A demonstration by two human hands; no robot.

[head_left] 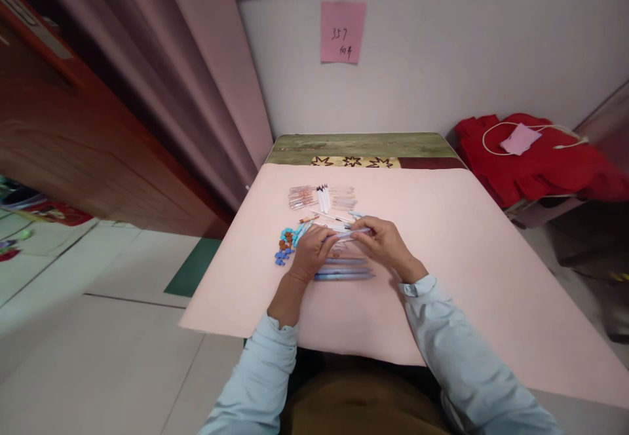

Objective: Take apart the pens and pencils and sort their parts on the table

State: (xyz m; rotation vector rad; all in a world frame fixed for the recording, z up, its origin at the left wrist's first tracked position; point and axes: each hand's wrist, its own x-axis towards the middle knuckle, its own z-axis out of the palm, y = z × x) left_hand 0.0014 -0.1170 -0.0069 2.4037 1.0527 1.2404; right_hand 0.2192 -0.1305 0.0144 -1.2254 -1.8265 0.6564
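My left hand (310, 251) and my right hand (386, 244) are closed on the two ends of a pale blue pen (345, 234), held level above the table. Just below it lie several finished-looking blue pens (344, 277) in a row. Left of my left hand is a cluster of small blue, brown and turquoise pieces (284, 251), perhaps pen clips or caps. Behind the hands lie white refills with black tips (323, 199), between brownish clear tubes (301, 198) and paler clear tubes (344, 198). Some loose thin parts near my fingers are partly hidden.
A pale pink sheet (472, 278) covers most of the table, with a green wood-look surface (363, 143) at its far edge. To the right is red cloth (496, 160) carrying a white cable. A curtain (196, 48) and wooden door (98, 140) stand left.
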